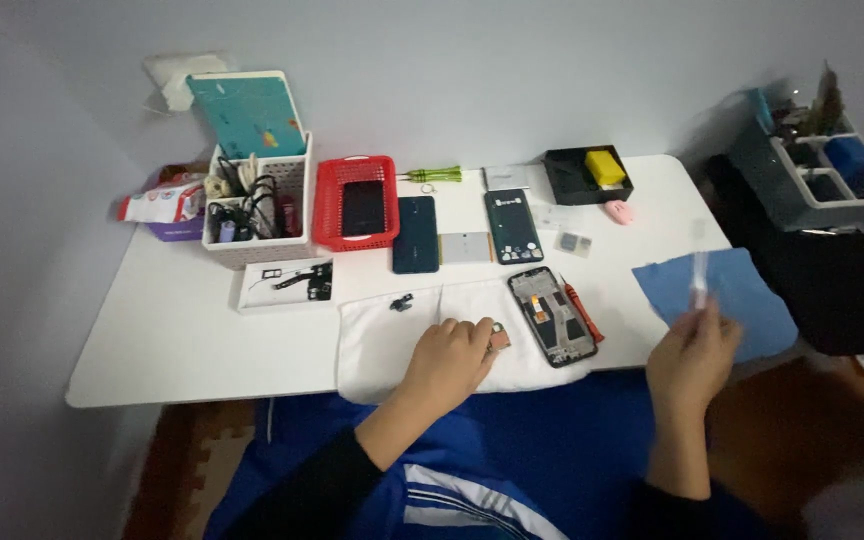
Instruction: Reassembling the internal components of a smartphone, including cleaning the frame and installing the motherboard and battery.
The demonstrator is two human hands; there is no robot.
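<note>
My left hand (450, 362) rests on a white cloth (382, 345) at the table's front, its fingers closed on a small pinkish-brown part (500, 339). Just right of it lies an opened phone frame (552, 315) with its insides showing, and a red-handled tool (583, 311) lies along its right side. My right hand (694, 350) is raised above the table's front right edge and holds a thin pale tool (698, 270) upright, blurred by motion. A blue cloth (727, 295) lies under and behind that hand.
At the back stand a white basket of cables (257, 205), a red basket (356, 202) holding a dark phone, a dark blue phone back (416, 234), a green phone body (513, 226), a black tray (586, 175) with a yellow block, and a white parts tray (285, 284). A grey organiser (817, 170) sits off right.
</note>
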